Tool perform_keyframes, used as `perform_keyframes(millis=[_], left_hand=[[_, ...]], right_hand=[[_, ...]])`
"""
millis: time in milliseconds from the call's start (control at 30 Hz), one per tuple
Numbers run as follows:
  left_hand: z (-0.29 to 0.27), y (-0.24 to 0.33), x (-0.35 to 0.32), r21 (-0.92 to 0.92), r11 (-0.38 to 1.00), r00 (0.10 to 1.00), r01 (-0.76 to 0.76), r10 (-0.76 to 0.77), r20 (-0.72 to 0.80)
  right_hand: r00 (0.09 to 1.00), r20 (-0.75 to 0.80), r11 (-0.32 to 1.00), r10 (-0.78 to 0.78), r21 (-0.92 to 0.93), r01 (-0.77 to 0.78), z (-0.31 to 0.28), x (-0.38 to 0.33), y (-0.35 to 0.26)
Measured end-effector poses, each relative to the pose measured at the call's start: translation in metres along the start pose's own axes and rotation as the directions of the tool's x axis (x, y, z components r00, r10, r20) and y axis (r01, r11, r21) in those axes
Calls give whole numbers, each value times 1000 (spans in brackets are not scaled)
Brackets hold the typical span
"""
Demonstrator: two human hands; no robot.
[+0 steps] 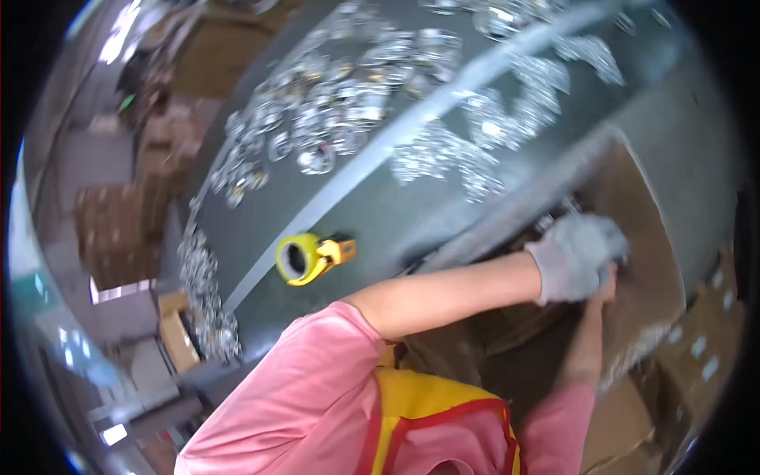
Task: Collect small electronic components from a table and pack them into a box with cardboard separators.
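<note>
Most of the view is taken up by a dark green worktable, crossed by a pale strip. Right beside it, at the person's front right, sits an open cardboard box, mouth facing up; its table side slants from lower left to upper right, but the long axis can't be told, since the view in is partly blocked by an arm. Two heaps of shiny silver pieces are spread on the tabletop. The gloved left hand is held in the box, fingers blurred, and the right hand is mostly hidden behind it; neither grip can be made out. A yellow tape roll is left near the strip.
</note>
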State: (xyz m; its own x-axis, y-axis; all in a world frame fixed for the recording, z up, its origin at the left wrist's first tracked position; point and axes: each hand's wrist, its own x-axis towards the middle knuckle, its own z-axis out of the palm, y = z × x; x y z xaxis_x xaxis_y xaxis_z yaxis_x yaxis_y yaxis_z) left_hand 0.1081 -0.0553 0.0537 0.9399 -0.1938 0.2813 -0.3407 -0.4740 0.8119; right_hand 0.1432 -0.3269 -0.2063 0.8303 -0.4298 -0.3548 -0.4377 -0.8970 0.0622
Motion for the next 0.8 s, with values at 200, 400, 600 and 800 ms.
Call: perform_keyframes(millis=[200,400,600,800], left_hand=[[-118,-7,-86,114,992,986,53,-35,-160],[-195,-53,-201,162,816,787,555,-453,-419],[-265,-164,-311,157,566,469,809,-462,-753],[-326,-223,-333,568,151,574,809,-411,-708]], right_hand=[[983,69,969,-170,-172,180,1,13,-22],[976,-82,960,200,216,-179,6,5,-23],[989,47,985,-139,110,133,14,9,20],[770,-582,793,-262,324,515,-129,-64,-86]])
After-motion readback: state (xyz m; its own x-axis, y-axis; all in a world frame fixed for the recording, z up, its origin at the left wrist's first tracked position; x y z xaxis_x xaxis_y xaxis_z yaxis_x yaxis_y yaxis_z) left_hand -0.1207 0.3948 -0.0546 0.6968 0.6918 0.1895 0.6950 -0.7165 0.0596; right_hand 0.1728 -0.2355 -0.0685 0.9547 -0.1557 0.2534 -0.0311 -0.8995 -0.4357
